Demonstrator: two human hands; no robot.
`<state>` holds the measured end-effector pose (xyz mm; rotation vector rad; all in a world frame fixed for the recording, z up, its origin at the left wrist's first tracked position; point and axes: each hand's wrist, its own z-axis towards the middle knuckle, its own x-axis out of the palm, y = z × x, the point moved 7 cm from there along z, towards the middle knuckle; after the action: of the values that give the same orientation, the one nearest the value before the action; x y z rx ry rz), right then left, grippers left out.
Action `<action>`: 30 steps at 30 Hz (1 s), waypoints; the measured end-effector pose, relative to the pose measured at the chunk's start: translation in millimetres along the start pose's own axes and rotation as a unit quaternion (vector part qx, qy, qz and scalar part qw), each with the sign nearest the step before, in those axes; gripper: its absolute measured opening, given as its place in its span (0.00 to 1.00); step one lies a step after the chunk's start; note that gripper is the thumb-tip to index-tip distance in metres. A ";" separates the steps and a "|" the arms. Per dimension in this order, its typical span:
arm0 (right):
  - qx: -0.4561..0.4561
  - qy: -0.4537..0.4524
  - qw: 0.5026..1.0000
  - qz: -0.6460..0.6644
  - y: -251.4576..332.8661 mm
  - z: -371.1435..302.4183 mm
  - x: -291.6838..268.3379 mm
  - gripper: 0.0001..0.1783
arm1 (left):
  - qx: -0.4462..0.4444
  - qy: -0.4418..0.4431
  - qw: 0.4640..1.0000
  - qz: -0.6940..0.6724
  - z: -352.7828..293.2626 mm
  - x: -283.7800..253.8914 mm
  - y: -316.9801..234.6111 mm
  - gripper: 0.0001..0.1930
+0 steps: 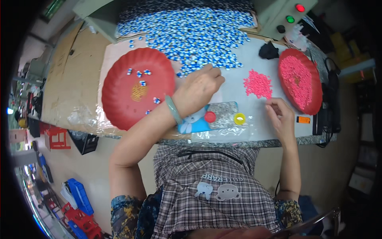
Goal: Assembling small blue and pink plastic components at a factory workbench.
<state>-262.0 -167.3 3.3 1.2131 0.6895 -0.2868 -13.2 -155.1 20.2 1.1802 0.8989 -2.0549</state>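
My left hand [201, 85], with a pale green bangle [173, 110] on the wrist, is at the near edge of a large heap of small blue-and-white pieces [199, 38]. Its fingers are curled down and closed; what they hold, if anything, is hidden. My right hand [281, 115] is closed in a pinch at the near edge of a small pile of bright pink pieces [258, 84]. Whatever lies between its fingertips is too small to make out. Between the hands is a speckled grey block with a red round part [210, 116] and a yellow round part [239, 118].
On the left, a fluted red plate [113, 85] holds several blue-and-white pieces. Another red plate [316, 79], on the right, holds many pink pieces. A black crumpled item [269, 50] lies behind the pink pile. An orange-and-black item [303, 120] lies near the right edge.
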 end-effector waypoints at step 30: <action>-0.169 -0.007 0.965 -0.202 13.4 38.5 49.4 0.08 | -0.142 -0.061 0.956 -0.250 -14.9 -31.3 4.4 0.10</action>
<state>-204.1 -190.8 -10.4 0.7373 0.9331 -0.4935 10.7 -140.9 41.4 0.7093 1.4901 -2.2457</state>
